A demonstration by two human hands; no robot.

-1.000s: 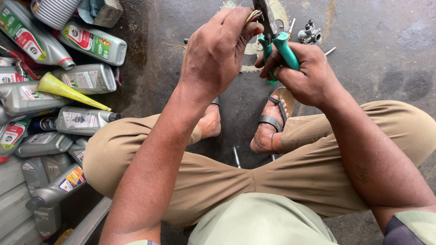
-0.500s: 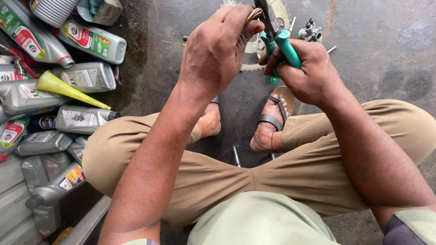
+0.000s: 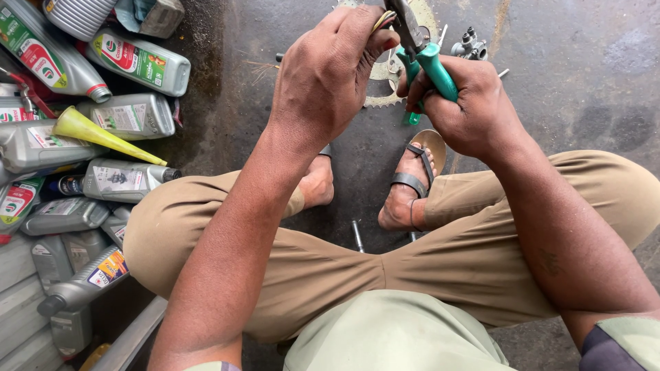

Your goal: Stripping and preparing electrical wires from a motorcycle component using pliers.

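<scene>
Grey plastic oil bottles lie piled at 9 o'clock, w/ a yellow funnel across them. Moving right, left hand sits at abt 12 o'clock, fingers curled nearly closed, thumb & fingertips pinching a small bundle of thin wires at its top right. Just right of it, touching, right hand at 1 o'clock is closed in a fist round the green handles of pliers; metal nose points up toward the wires, but can't tell if it bites them. Beneath both hands, on the dark concrete floor, lies a toothed sprocket, partly hidden. Small metal part lies near it at 1 o'clock. Sandalled foot below, centre.
</scene>
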